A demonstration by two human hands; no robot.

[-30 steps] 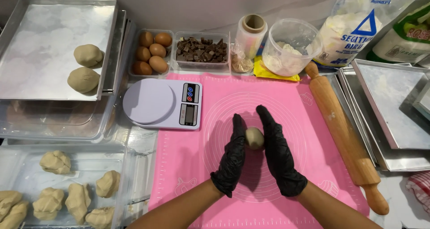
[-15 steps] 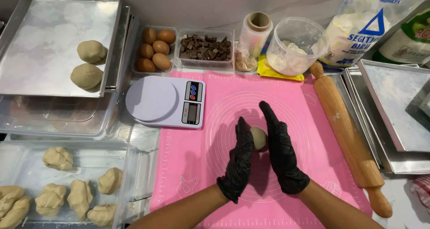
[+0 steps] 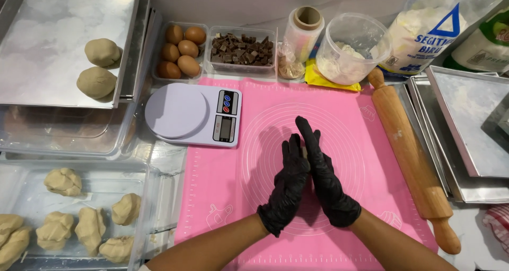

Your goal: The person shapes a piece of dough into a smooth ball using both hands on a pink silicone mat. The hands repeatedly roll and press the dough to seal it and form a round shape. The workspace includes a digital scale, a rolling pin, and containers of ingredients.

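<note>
- The left hand in a black glove and the right hand in a black glove are pressing palm to palm, fingers straight.
- Whatever is lying between the palms is hiding from view; I cannot tell what it is.
- Both hands are hovering over the pink silicone baking mat, inside its printed circles.
- A long wooden rolling pin is lying along the mat's right edge.
- A white digital kitchen scale is sitting at the mat's upper left corner.
</note>
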